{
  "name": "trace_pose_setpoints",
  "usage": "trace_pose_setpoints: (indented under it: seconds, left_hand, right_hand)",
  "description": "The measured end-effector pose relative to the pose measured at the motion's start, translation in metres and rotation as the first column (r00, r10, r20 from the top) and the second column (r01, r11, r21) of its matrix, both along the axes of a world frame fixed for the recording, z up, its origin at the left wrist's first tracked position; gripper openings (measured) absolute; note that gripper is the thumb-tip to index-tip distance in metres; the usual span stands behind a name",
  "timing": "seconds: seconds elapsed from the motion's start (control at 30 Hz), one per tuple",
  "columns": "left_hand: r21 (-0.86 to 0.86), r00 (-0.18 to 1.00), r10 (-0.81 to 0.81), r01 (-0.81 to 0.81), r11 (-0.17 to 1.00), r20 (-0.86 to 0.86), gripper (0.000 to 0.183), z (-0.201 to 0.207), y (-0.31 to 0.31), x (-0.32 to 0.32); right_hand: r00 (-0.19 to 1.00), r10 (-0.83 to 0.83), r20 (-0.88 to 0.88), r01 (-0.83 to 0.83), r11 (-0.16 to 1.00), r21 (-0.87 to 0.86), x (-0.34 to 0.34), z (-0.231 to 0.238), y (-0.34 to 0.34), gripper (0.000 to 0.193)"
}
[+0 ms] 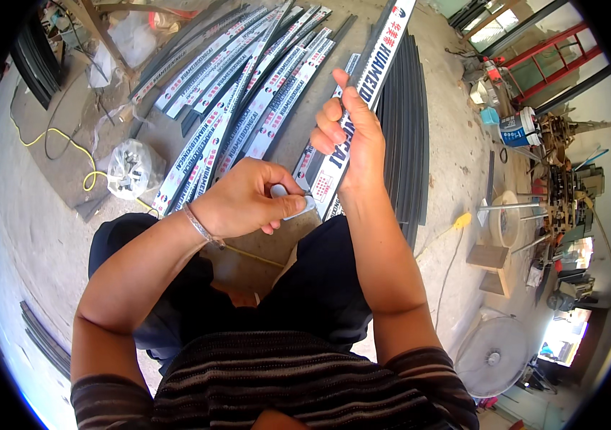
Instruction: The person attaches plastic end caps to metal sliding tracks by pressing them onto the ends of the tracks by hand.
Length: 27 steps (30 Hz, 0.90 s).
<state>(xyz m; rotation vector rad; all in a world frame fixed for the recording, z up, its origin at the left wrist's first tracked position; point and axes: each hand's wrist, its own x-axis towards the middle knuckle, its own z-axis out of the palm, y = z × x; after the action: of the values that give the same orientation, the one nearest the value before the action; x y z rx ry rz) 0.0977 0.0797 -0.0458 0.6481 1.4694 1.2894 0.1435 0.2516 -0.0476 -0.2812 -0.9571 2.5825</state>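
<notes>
My right hand [352, 140] is wrapping a long film-faced profile [379, 64], fingers closed on it, its near end angling toward my lap. My left hand [244, 201] is pinching a small light-grey fitting [310, 204] between thumb and fingers, right at that end (can't tell if it's seated or only touching). More dark profiles [277, 118] are lying ahead on the concrete floor [456, 136]; a clear plastic bag [133, 168] is sitting to my left, beside a yellow cable [89, 155].
</notes>
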Motion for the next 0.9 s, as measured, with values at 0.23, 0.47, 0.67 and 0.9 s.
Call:
trace_pose_setpoints:
  seconds: [0.23,0.47,0.67,0.9]
  left_hand:
    - [-0.019,0.999,0.032,-0.032,0.999,-0.019,0.02,-0.006,-0.004,0.004]
    - [0.113,0.968,0.197,-0.215,0.97,0.152,0.027,-0.018,-0.006,0.013]
    - [0.283,0.973,0.117,-0.057,0.957,-0.198,0.023,-0.006,-0.014,-0.002]
    - [0.295,0.807,0.174,0.0,0.956,-0.565,0.025,-0.001,-0.009,0.0]
  right_hand:
    - [1.0,-0.02,-0.015,0.022,0.993,0.119,-0.002,-0.001,-0.01,0.033]
    - [0.987,-0.154,-0.036,0.156,0.985,0.077,0.0,0.001,0.008,0.033]
    - [0.994,-0.111,0.014,0.112,0.992,-0.052,0.004,-0.003,0.02,0.028]
    - [0.998,-0.045,0.042,0.051,0.99,-0.133,-0.001,-0.014,0.02,0.027]
